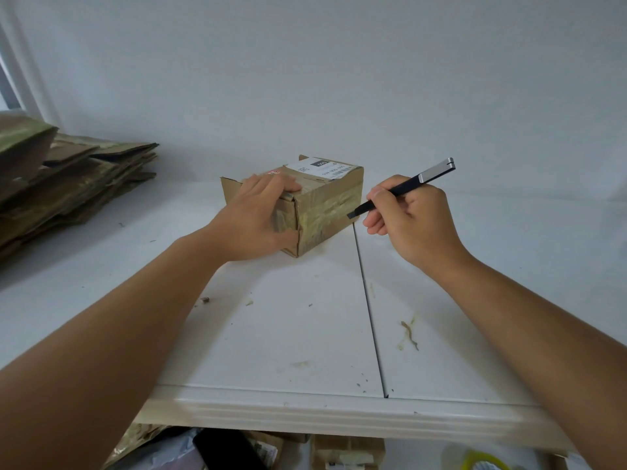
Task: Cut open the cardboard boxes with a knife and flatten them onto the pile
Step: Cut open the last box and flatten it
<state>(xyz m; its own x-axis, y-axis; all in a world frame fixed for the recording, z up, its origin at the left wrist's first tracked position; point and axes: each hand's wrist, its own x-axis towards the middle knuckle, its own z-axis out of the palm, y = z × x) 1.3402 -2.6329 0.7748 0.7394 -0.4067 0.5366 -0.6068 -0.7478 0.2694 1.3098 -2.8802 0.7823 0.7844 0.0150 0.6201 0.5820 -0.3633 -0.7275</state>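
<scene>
Leftmost, well apart from the cardboard box (305, 205) on the white table (288, 334): pile (68, 184) of flattened cardboard. Left hand (258, 218) clamped over box's near-left corner, fingers curled across the top. Just right of box, right hand (410, 218) pinching black knife (400, 191) pen-style, tip just beside taped side.

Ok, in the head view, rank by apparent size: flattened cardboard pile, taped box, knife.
1. flattened cardboard pile, cut off at the frame's left edge
2. taped box, partly covered by the left hand
3. knife
</scene>
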